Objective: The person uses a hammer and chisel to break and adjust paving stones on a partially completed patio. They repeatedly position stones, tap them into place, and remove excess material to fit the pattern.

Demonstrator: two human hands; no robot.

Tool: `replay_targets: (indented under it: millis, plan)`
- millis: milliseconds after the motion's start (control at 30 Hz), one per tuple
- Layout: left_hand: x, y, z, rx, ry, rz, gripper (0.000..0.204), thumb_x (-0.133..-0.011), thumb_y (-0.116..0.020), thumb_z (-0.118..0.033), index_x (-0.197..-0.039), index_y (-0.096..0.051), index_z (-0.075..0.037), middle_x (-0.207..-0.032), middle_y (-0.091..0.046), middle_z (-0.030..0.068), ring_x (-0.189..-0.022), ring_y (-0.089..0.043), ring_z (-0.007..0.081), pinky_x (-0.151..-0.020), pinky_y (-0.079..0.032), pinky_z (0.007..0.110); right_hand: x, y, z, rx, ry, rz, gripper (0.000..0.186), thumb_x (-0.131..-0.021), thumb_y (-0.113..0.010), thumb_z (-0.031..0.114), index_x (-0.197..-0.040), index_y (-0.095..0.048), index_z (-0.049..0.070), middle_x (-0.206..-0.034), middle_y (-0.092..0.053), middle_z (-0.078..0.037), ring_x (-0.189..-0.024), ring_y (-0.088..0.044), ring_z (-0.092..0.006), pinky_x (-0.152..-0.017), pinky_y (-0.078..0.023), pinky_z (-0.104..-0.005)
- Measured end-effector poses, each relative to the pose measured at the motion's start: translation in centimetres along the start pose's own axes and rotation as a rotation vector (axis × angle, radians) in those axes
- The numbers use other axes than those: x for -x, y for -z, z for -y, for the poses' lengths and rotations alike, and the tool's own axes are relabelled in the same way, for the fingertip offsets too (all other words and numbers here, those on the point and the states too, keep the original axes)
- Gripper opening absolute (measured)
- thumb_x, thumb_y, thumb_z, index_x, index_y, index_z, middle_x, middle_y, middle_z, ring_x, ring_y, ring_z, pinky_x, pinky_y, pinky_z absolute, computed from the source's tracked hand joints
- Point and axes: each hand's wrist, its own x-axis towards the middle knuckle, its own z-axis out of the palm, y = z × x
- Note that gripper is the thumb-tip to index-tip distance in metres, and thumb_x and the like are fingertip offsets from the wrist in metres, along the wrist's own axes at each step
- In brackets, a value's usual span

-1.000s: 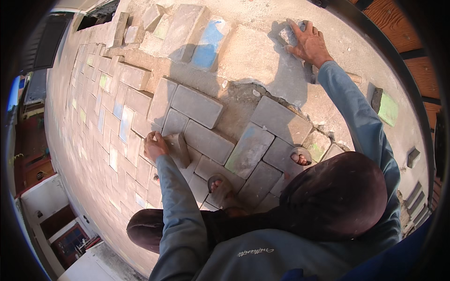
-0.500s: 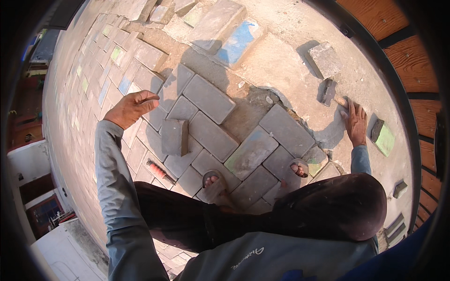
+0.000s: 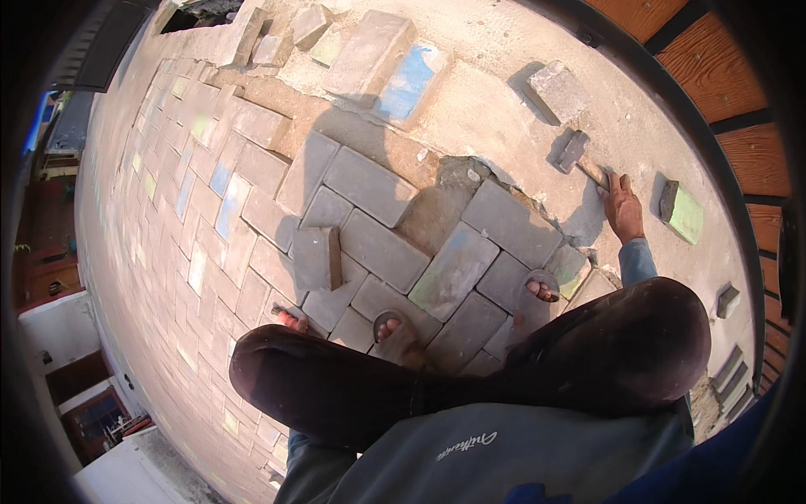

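Observation:
My right hand (image 3: 623,210) has its fingers round the end of a hammer's wooden handle (image 3: 594,173). The dark hammer head (image 3: 574,151) lies toward the far side, over the concrete strip on the right. My left hand is out of view; only a bit of that sleeve shows beside my left thigh. In front of me, a loose grey paving block (image 3: 317,259) rests on top of the laid pavers (image 3: 384,252). Near my left knee, a red-handled tool (image 3: 290,318) is partly hidden. A sandy gap (image 3: 426,220) lies between the pavers and the concrete edge.
Loose blocks sit around: a grey one (image 3: 557,92), a green-faced one (image 3: 682,212), and a large one (image 3: 369,57) beside a blue-painted one (image 3: 413,82). A wooden-slat gate (image 3: 729,160) borders the right. My sandalled feet (image 3: 395,332) stand on the pavers.
My left hand has left its place above the pavers and dropped out of view. My right hand stays at the hammer's handle. The view has shifted slightly, and my left knee covers more of the red-handled tool.

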Motion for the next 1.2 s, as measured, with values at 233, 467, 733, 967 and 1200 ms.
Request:
replay_targets:
  millis: [233, 467, 733, 967, 1200]
  plan:
    - [4.1, 0.0, -5.3, 0.546, -0.105, 0.054, 0.020, -0.093, -0.064, -0.017, -0.106, -0.058, -0.003, -0.086, -0.062, 0.0077, -0.072, -0.062, 0.0208, -0.063, -0.051, 0.035, -0.3, -0.6, -0.2, -0.001, 0.014, -0.023, 0.042, -0.098, -0.063, 0.028, -0.132, -0.051, 0.006, -0.116, -0.057, -0.023, -0.097, -0.068, -0.0418, -0.083, -0.057, -0.0499]
    - [17.8, 6.7, -28.5, 0.374, -0.998, 0.320, 0.036, -0.093, -0.066, -0.015, -0.125, -0.053, -0.004, -0.091, -0.058, 0.0055, -0.080, -0.057, 0.0174, -0.077, -0.048, 0.032, -0.5, 0.1, 0.5, -0.038, -0.009, -0.020, 0.043, -0.092, -0.064, 0.019, -0.132, -0.051, 0.007, -0.121, -0.059, -0.024, -0.104, -0.067, -0.0439, -0.087, -0.056, -0.0513]
    - [32.9, -4.8, -46.4, -0.100, -1.344, 0.475, 0.040, -0.095, -0.074, -0.032, -0.122, -0.064, -0.004, -0.103, -0.066, 0.0078, -0.085, -0.061, 0.0160, -0.084, -0.048, 0.032, 3.3, -1.2, 5.0, -0.951, -0.221, 0.022, 0.018, -0.096, -0.062, 0.014, -0.109, -0.052, 0.009, -0.076, -0.052, -0.002, -0.061, -0.049, -0.0116, -0.055, -0.043, -0.0330]
    - [30.7, -25.2, -44.9, -0.094, -1.314, 0.746, 0.039, -0.088, -0.078, -0.015, -0.121, -0.067, 0.001, -0.110, -0.072, 0.0057, -0.102, -0.066, 0.0137, -0.097, -0.049, 0.031, 9.4, 3.8, 9.8, -1.516, -0.603, 0.304, 0.018, -0.102, -0.066, 0.024, -0.097, -0.050, 0.016, -0.062, -0.038, 0.008, -0.043, -0.030, -0.0023, -0.038, -0.021, -0.0236]
    - [25.4, -37.8, -38.0, 0.281, -1.070, 0.929, 0.037, -0.088, -0.076, -0.006, -0.122, -0.064, 0.000, -0.112, -0.069, 0.0043, -0.107, -0.065, 0.0145, -0.097, -0.051, 0.032, 6.9, 16.1, 11.5, -1.368, -0.516, 0.260, 0.019, -0.101, -0.069, 0.026, -0.104, -0.054, 0.016, -0.062, -0.040, 0.011, -0.045, -0.030, 0.0000, -0.040, -0.020, -0.0219]
